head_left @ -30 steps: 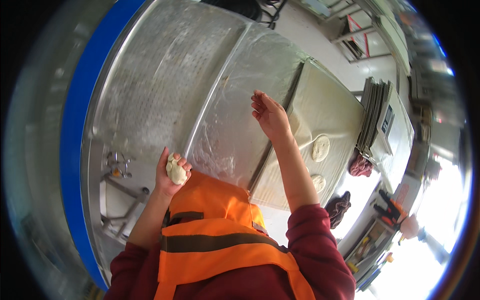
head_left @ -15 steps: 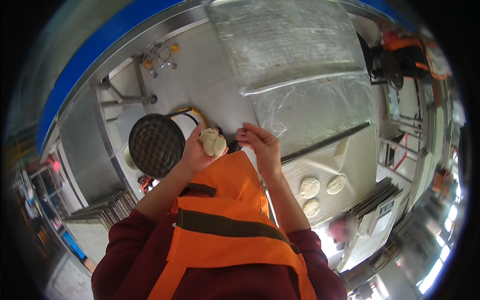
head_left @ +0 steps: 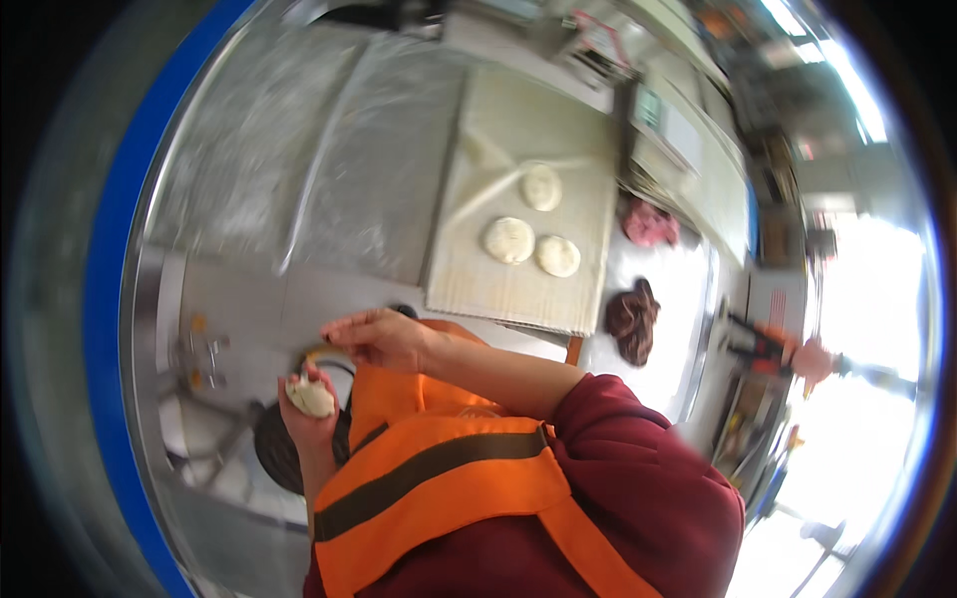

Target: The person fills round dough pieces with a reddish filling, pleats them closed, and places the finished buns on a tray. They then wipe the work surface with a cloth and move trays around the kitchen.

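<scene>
My left hand (head_left: 307, 423) holds a pale, lumpy piece of dough (head_left: 311, 397) in its palm, low at the left beside my orange apron. Just above and to the right of it is my right hand (head_left: 384, 339), its fingers drawn together at the tips. A tiny dark spot shows at those fingertips, too blurred to name. Further off lie three flattened dough rounds, a left one (head_left: 509, 240), a far one (head_left: 541, 186) and a right one (head_left: 558, 256). They rest apart from both hands on a cloth-like cover over a flat board (head_left: 464, 284).
Left of the board are shiny metal sheets (head_left: 379, 179) with a raised seam. A brown cloth (head_left: 633, 321) and a pink cloth (head_left: 650, 223) lie on the pale surface at right. Below my left hand is a dark round seat (head_left: 274, 453). A blue edge (head_left: 115, 299) curves along the left.
My view has swung to the right, so the board and dough rounds now lie ahead. The dough stays in my left hand; my right hand remains close by with its fingertips together.
</scene>
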A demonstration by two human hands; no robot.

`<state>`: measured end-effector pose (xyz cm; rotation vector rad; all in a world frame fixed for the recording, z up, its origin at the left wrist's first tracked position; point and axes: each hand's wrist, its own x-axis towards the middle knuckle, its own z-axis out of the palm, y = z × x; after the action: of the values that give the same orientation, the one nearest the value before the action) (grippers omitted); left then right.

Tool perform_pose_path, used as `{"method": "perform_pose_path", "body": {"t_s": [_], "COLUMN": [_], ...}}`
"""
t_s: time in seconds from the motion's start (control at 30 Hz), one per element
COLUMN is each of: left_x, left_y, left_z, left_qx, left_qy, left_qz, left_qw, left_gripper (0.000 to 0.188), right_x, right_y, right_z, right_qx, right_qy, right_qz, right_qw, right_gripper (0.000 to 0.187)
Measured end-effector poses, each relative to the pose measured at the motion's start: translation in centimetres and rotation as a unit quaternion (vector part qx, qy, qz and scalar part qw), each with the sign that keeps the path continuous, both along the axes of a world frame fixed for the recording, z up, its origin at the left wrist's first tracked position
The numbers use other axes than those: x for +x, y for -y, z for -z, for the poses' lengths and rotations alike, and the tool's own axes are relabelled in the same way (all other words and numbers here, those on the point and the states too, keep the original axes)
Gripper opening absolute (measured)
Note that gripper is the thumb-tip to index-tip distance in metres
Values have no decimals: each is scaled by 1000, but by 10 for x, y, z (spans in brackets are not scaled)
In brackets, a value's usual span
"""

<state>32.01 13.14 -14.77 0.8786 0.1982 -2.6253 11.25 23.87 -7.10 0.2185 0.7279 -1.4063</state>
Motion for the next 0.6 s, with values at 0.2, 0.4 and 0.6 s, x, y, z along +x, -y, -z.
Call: {"method": "perform_pose_path", "body": {"t_s": [0.2, 0.4, 0.6], "left_x": [-73, -139, -197], "left_y": [-4, -62, -185], "left_z": [-16, -25, -15], "left_qx": [18, 46, 37], "left_qy": [-63, -91, -4], "left_qz": [207, 337, 426], "left_qw": [976, 936, 904], "left_gripper": [24, 21, 22], "right_x": [-43, -72, -96], "right_y": [-130, -306, -526], "right_z": [-1, -20, -44], "right_qx": [14, 53, 154], "right_qy": [-83, -174, -286], "right_qz": [251, 503, 621], "right_qw": [964, 845, 713], "right_gripper": [18, 17, 18]}}
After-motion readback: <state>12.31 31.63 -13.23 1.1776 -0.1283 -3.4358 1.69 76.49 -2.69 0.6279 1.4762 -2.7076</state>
